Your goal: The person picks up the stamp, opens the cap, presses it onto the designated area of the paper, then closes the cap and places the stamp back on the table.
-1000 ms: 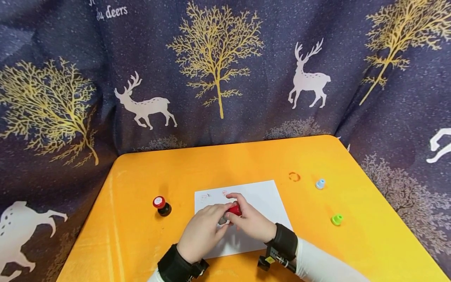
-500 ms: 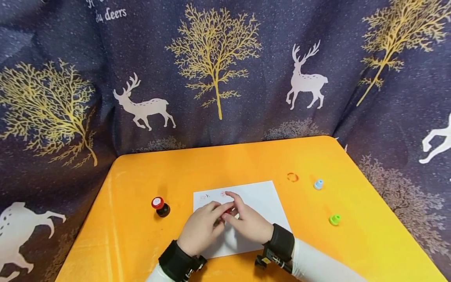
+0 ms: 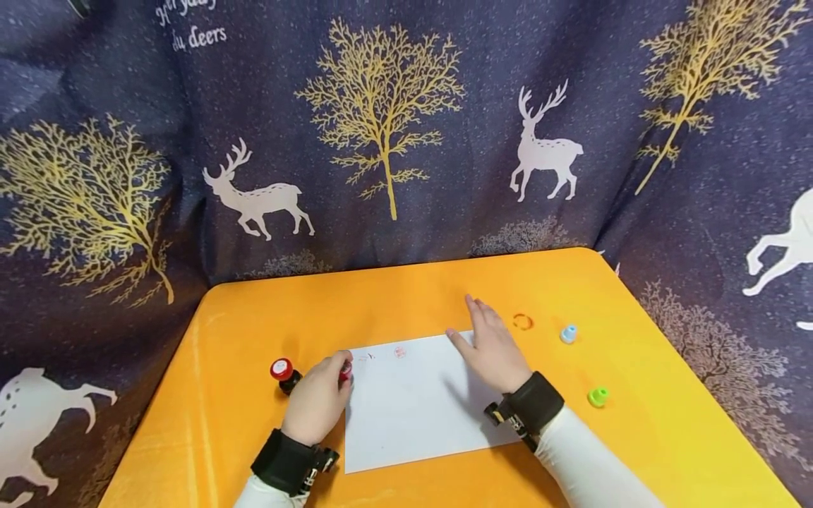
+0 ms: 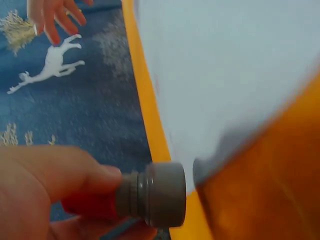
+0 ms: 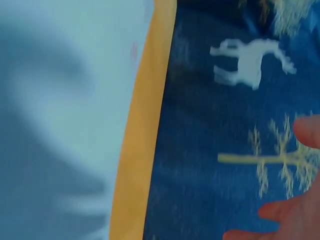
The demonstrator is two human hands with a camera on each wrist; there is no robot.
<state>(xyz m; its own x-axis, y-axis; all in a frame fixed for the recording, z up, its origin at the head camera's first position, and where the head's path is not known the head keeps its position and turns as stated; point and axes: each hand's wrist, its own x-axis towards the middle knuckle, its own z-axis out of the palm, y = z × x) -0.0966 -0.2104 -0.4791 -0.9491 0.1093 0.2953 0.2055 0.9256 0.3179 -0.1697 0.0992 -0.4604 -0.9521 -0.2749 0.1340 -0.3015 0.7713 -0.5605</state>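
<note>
My left hand point(image 3: 315, 402) grips a red stamp with a dark grey cylindrical end point(image 4: 165, 195), thumb and fingers wrapped around its red part. It is at the left edge of the white paper point(image 3: 413, 409). Just beyond that hand stands a second stamp point(image 3: 281, 368), red on top and black below, partly covered by the hand. Over the paper's upper right corner my right hand point(image 3: 497, 356) is spread with straight fingers, holding nothing. Near the paper's top edge there is a round red stamp print point(image 3: 399, 352), with small marks point(image 3: 366, 357) to its left.
On the right of the orange table point(image 3: 241, 317) stand a light blue cone-shaped piece point(image 3: 568, 334) and a green one point(image 3: 598, 397). An orange-brown ring mark point(image 3: 524, 322) shows near the paper's upper right. A dark curtain point(image 3: 356, 141) with deer and trees hangs behind.
Both hands were together over the paper, around the red stamp. They have parted: the left moved left with the stamp, the right moved up and right and is free of it.
</note>
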